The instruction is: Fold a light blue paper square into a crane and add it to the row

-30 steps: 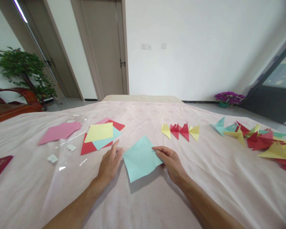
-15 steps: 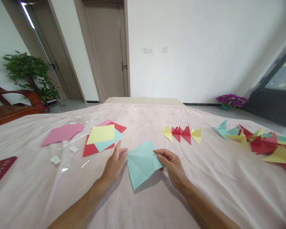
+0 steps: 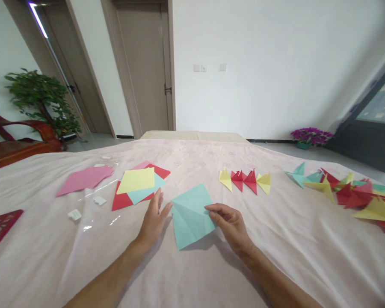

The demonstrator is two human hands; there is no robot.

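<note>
A light-blue square sheet of origami paper (image 3: 192, 216) with crease lines is in front of me, slightly raised over the cloth with a shadow under it. My right hand (image 3: 232, 222) pinches its right corner between thumb and fingers. At the opposite corner is my left hand (image 3: 154, 218), fingers extended and thumb apart, the thumb tip against or very near the paper's edge. Just beyond my left hand lies a loose pile of yellow, blue and red paper sheets (image 3: 136, 179).
Pink sheets (image 3: 83, 179) lie on the left by clear plastic wrapping (image 3: 90, 222) and white scraps. Several folded paper cranes (image 3: 250, 182) form a row right of centre. More cranes (image 3: 356, 194) are heaped at far right. A dark red item (image 3: 1, 226) sits at the left edge.
The blue sheet has tilted and turned a little between my hands, its creases now showing more. My left fingers have opened slightly. The view shifted a little early on.
</note>
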